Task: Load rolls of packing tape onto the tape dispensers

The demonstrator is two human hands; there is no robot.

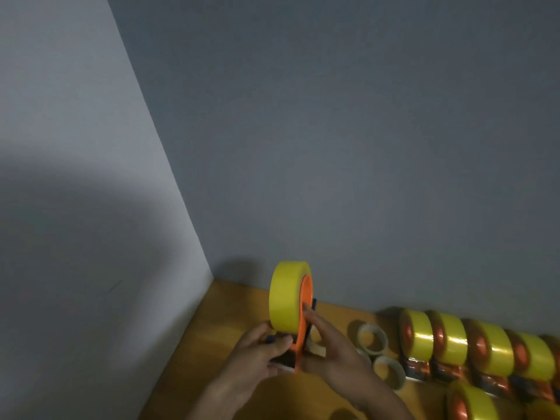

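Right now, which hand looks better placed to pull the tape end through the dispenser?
Probably the right hand. Its fingers already lie on the orange dispenser beside the yellow tape roll, while the left hand grips the dispenser's lower end and seems to steady it.

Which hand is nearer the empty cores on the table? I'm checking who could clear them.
Right. The right hand sits just left of the empty cores, almost touching; the left hand is farther, beyond the dispenser.
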